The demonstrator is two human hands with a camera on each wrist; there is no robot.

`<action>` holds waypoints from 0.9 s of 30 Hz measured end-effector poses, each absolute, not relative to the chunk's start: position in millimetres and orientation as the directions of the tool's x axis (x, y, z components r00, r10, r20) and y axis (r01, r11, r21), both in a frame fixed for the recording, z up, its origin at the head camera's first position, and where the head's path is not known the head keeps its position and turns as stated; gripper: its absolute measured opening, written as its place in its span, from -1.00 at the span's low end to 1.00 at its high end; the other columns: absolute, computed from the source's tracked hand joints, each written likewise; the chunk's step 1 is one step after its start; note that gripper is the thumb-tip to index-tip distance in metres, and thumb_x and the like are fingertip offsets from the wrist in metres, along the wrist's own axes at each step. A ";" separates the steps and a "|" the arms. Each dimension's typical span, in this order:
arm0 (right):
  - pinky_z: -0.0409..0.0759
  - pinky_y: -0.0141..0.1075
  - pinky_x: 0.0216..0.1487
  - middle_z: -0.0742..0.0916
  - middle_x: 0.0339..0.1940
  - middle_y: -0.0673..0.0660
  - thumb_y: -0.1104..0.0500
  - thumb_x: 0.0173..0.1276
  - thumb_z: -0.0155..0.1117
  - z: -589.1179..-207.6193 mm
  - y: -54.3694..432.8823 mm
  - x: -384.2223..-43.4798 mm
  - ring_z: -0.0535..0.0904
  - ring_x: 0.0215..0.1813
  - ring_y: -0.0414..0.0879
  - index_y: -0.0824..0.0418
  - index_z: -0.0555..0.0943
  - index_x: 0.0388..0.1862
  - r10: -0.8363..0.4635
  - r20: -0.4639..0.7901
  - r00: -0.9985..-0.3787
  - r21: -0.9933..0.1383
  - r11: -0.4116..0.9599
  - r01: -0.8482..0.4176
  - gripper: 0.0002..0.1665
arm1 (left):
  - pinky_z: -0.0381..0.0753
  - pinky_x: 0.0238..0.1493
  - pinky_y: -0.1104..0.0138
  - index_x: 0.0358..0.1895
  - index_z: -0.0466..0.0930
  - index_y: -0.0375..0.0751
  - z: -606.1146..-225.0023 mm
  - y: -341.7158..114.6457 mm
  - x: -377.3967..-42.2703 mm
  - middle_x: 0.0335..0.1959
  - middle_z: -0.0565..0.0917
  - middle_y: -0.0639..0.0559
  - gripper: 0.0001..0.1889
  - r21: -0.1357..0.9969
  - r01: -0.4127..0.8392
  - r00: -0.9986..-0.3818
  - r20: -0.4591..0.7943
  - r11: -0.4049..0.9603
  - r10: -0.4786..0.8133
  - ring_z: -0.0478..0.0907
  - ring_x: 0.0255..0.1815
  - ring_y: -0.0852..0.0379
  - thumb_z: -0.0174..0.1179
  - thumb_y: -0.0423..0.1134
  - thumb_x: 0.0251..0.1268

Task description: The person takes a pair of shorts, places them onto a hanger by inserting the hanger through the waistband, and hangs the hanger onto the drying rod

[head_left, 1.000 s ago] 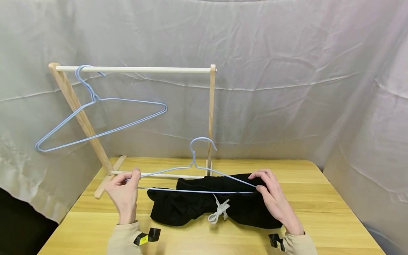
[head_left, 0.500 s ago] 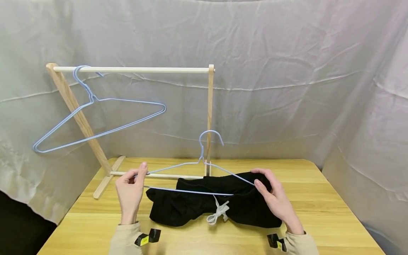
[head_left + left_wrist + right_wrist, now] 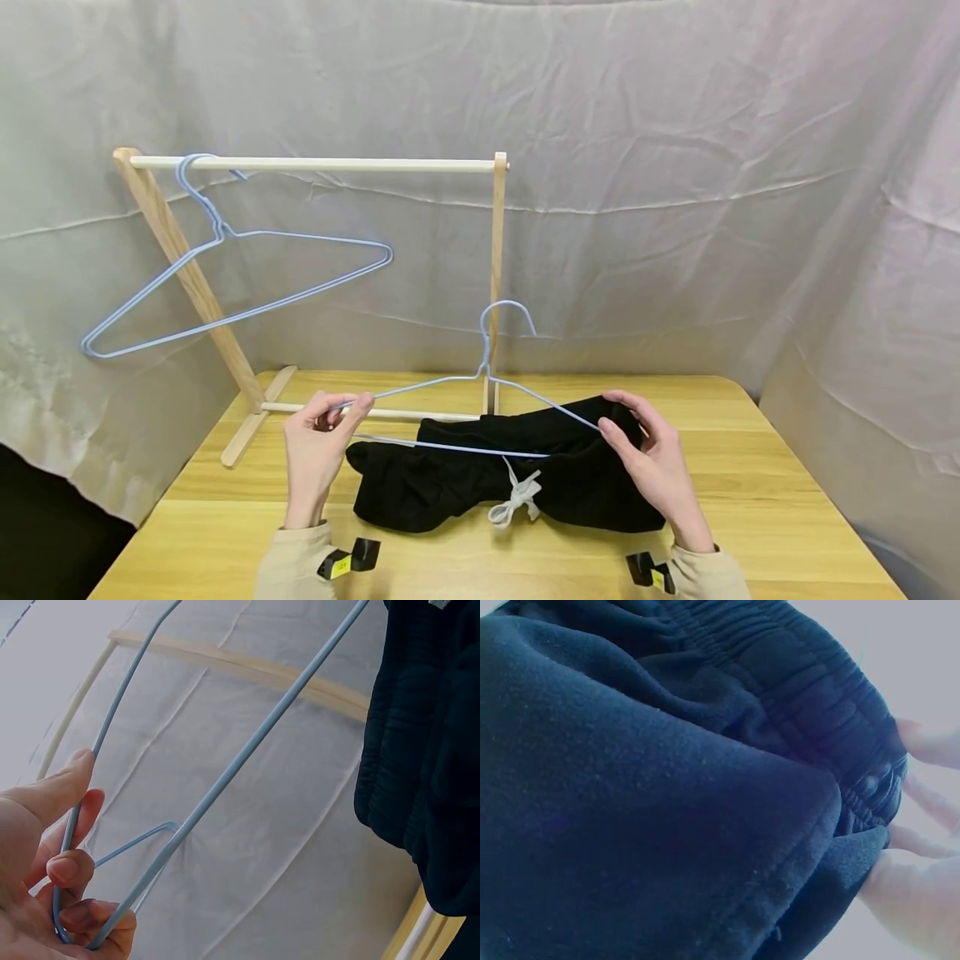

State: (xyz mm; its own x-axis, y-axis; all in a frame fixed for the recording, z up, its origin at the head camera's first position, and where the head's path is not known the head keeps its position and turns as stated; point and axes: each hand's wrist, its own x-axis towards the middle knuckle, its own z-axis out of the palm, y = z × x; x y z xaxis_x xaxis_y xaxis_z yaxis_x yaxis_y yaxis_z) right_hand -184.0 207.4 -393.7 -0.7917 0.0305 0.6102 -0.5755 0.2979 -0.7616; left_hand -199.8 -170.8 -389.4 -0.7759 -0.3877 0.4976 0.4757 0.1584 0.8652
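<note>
Black drawstring shorts (image 3: 427, 492) lie on the table, their white drawstring (image 3: 517, 498) tied in a bow at the front. A light blue wire hanger (image 3: 431, 383) stands hook-up over them, its right end inside the waistband (image 3: 810, 690). My left hand (image 3: 317, 442) grips the hanger's left corner, fingers curled round the wire (image 3: 214, 791) in the left wrist view. At the right end of the waistband, my right hand (image 3: 652, 458) pinches the cloth, thumb in front and fingers behind. The hanger's right tip is hidden by the cloth.
A wooden clothes rack (image 3: 498, 250) with a white top rod (image 3: 360, 164) stands at the back left. Other light blue hangers (image 3: 247, 317) hang at the rod's left end. A grey curtain (image 3: 660, 208) surrounds the wooden table (image 3: 750, 500).
The left hand and hanger have shifted to the right, the hook rising slightly. More of the hanger's right end is inside the waistband. The right hand has tilted the waistband's end up a little.
</note>
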 end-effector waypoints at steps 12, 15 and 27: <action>0.51 -0.65 0.03 0.70 0.07 -0.18 0.56 0.29 0.26 -393.7 206.5 -184.5 0.56 0.11 -0.40 0.41 0.59 0.15 0.012 0.634 -0.773 -0.742 0.288 -0.605 -0.56 | 0.11 -0.57 0.40 -0.42 0.73 -0.42 -390.0 -160.1 -199.7 -0.58 0.21 0.12 -0.91 0.854 0.495 -0.786 0.519 0.163 -0.336 0.15 -0.56 0.33 0.45 -0.45 0.11; 0.50 -0.65 0.02 0.69 0.08 -0.18 0.55 0.28 0.27 -394.3 206.7 -184.7 0.56 0.13 -0.41 0.38 0.60 0.16 0.008 0.641 -0.768 -0.733 0.304 -0.608 -0.55 | 0.11 -0.56 0.39 -0.42 0.73 -0.42 -391.9 -155.2 -200.3 -0.58 0.19 0.09 -0.91 0.850 0.504 -0.789 0.525 0.154 -0.319 0.14 -0.55 0.32 0.45 -0.45 0.12; 0.51 -0.66 -0.01 0.71 0.07 -0.16 0.58 0.27 0.25 -395.3 206.1 -184.6 0.57 0.10 -0.40 0.41 0.60 0.14 -0.002 0.672 -0.741 -0.707 0.294 -0.643 -0.55 | 0.11 -0.54 0.40 -0.45 0.74 -0.31 -398.0 -134.5 -202.2 -0.59 0.18 0.03 -0.93 0.829 0.531 -0.777 0.558 0.175 -0.290 0.15 -0.53 0.27 0.45 -0.49 0.08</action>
